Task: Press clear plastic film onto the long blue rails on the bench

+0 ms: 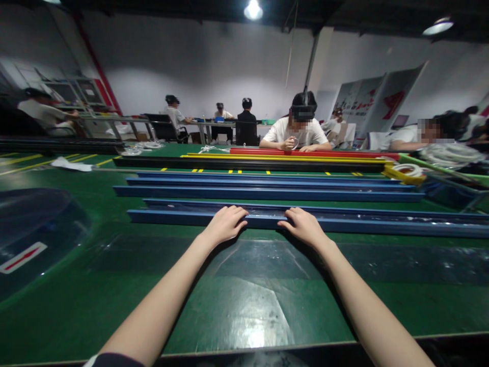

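Note:
My left hand (228, 223) and my right hand (302, 225) grip the front edge of a long blue channel strip (263, 221), a little apart. Fingers reach over the edge into the trough, and both thumbs press on the near side. Shiny clear film (367, 218) shows inside this channel. Nearer to me, a flat clear plastic strip (255, 257) lies along the green table (229, 311). Behind the gripped channel lies another blue channel strip (244, 191), parallel to it.
Farther back lie black (214, 163), yellow (282, 157) and red strips (317, 152). A roll of clear plastic (38, 234) with a red arrow label sits at left. Yellow box (405, 174) and blue crate (454, 191) stand at right. Across the table sits a person (294, 130).

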Available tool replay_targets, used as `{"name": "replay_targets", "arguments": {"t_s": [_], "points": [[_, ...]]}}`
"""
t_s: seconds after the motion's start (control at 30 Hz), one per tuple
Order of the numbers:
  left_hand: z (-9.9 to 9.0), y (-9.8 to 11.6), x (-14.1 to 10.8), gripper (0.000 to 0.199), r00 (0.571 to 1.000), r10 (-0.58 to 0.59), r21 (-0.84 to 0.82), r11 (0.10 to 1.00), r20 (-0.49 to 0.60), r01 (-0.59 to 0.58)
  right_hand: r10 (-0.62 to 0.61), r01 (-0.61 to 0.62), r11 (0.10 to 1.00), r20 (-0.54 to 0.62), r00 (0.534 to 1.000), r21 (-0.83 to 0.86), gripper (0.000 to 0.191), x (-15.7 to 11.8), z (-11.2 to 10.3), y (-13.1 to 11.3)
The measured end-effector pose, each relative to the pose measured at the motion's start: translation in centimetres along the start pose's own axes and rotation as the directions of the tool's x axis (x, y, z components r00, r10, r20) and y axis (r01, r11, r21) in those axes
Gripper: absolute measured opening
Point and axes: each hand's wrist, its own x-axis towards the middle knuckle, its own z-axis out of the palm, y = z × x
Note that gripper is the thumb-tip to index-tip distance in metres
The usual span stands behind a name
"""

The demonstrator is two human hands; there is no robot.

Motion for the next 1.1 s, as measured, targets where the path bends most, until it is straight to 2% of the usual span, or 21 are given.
{"name": "replay_targets", "arguments": {"t_s": [0.27, 0.73, 1.1], "points": [[-0.10, 0.18, 0.05, 0.022, 0.999, -0.022, 0.022, 1.000, 0.032, 0.022, -0.009, 0.010, 0.999, 0.012, 1.000, -0.048, 0.038, -0.02, -0.18, 0.23], [-0.09, 0.30, 0.12, 0.019, 0.996, -0.060, 0.066, 0.996, 0.068, 0.056, 0.032, -0.031, 0.999, 0.033, 0.999, -0.025, 0.040, 0.03, -0.28, 0.04], [0.04, 0.25, 0.08, 0.021, 0.995, -0.059, 0.091, 0.994, 0.081, 0.052, 0.021, -0.017, 0.997, 0.055, 0.998, -0.072, 0.041, -0.03, -0.28, -0.09]]}}
